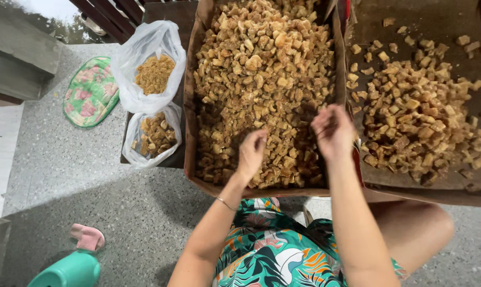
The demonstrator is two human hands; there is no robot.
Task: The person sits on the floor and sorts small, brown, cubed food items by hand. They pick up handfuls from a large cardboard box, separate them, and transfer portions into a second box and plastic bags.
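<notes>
Head down over the work, seated, floral dress in my lap. My left hand (pixel 251 154) sits low over the near end of the big cardboard box (pixel 190 133), fingers (pixel 259 139) bunched together and curled down into the brown chunks (pixel 262 79); whether they pinch a piece I cannot tell, the tips being hidden against the heap. A thin bracelet (pixel 224 203) rides that wrist. My right hand (pixel 333 133) is at 3 o'clock from the left, just beside it, over the box's right edge, fingers (pixel 325 119) drawn loosely together and bent downward; again I cannot tell if anything is gripped. The chunks fill the box nearly wall to wall, piled deepest toward 12 o'clock. At 3 o'clock of that box lies a second cardboard tray (pixel 453 26) with a thinner scatter of larger pieces (pixel 416 117), bare cardboard showing at its far end. At 9 o'clock of the box stand two clear plastic bags: the upper bag (pixel 145 48) holds fine crumbs, the lower bag (pixel 169 114), touching it, holds dark chunks. Further out at 9 o'clock, a green flowered pad (pixel 91 93) lies on the speckled floor (pixel 65 170). At 7 o'clock, a pink slipper (pixel 89 236) and a teal plastic thing (pixel 70 271), close together.
</notes>
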